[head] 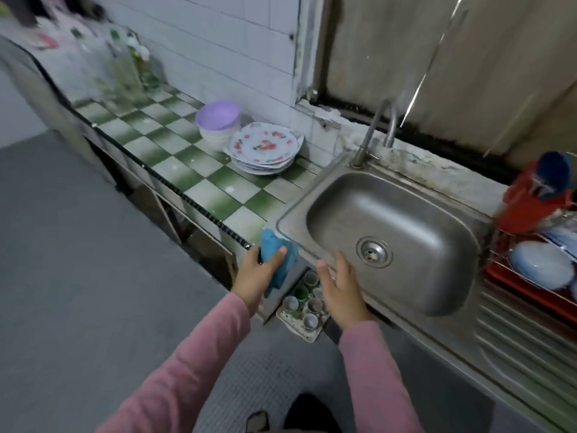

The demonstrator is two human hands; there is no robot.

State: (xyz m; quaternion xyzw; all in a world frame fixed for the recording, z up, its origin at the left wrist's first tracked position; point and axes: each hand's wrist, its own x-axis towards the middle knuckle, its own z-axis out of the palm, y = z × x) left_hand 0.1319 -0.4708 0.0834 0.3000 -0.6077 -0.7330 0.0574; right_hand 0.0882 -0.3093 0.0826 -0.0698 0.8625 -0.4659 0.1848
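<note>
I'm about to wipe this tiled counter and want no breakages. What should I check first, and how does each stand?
1. Cloth in grip: left hand holds the blue cloth: ok.
2. Other hand free: right hand open over the sink rim: ok.
3. Wipe path free: plate stack stands on the counter tiles by the wall: not ok.
4. Water off: no stream at the tap: ok.
5. Cloth damp: cannot tell.
</note>
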